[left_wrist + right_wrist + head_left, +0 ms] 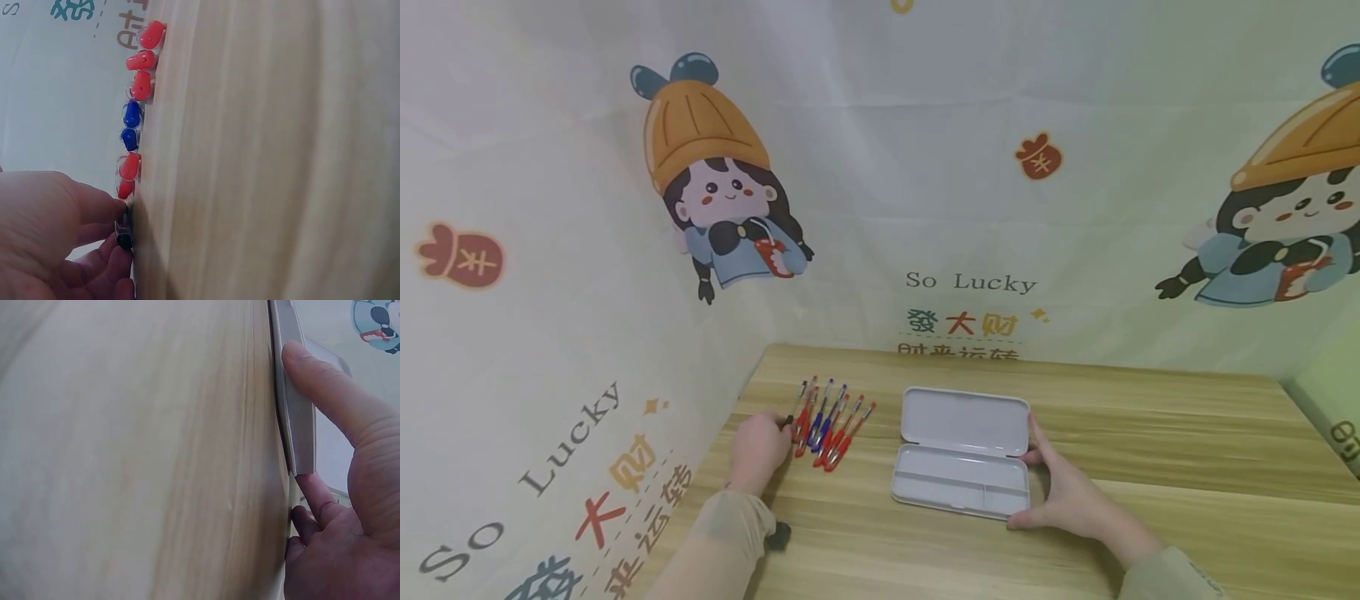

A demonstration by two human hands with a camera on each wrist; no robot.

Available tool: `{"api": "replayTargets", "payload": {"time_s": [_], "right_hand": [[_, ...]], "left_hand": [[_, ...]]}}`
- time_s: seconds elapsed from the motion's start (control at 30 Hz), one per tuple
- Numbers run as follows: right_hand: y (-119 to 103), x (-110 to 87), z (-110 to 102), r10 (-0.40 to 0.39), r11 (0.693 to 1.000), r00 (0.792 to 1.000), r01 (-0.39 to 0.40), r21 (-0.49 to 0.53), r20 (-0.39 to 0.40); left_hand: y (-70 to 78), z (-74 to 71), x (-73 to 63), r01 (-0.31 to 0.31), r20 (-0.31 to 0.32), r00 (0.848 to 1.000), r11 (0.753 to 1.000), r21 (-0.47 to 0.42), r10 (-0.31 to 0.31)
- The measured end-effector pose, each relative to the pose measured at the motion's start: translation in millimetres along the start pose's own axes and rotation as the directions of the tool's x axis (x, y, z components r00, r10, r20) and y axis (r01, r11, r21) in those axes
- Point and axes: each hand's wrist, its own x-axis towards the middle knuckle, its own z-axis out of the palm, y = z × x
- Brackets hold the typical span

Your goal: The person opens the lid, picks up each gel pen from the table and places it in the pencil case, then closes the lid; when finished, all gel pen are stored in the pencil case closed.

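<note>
At the left end of a row of pens, my left hand (pixel 762 450) pinches a black pen (pixel 123 240) between thumb and fingers, low over the table. Right beside it lie several red pens (pixel 847 437) and two blue pens (pixel 822 431), roughly side by side. A pale grey pencil case (pixel 964 407) lies with its lid folded back, its long and short compartments facing up. My right hand (pixel 1071 496) holds the case's right end, the thumb (pixel 319 375) on the near side and the fingers round toward the hinge.
The wood-grain table (pixel 1150 450) runs back to a printed cloth (pixel 865 192) that hangs behind it and along the left. A black object (pixel 778 536) sits at the left sleeve cuff.
</note>
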Motion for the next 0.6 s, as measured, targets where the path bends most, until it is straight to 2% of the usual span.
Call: {"api": "replayTargets", "payload": {"time_s": [0.23, 0.4, 0.5, 0.6], "right_hand": [[1.5, 0.2, 0.9, -0.004, 1.000, 1.000, 0.004, 0.003, -0.007], [1.6, 0.2, 1.4, 0.000, 1.000, 1.000, 0.000, 0.009, -0.002], [2.2, 0.3, 1.5, 0.000, 1.000, 1.000, 0.000, 0.008, -0.003], [3.0, 0.7, 1.7, -0.003, 1.000, 1.000, 0.003, 0.008, -0.006]], "left_hand": [[0.0, -0.6, 2.7, 0.022, 0.026, 0.999, 0.999, 0.039, -0.023], [-1.1, 0.4, 2.5, 0.047, -0.004, 0.999, 0.999, 0.020, -0.047], [7.3, -2.2, -1.0, 0.038, -0.032, 0.999, 0.999, -0.002, -0.038], [24.1, -7.9, -6.2, -0.015, -0.079, 0.997, 1.000, -0.024, 0.013]]}}
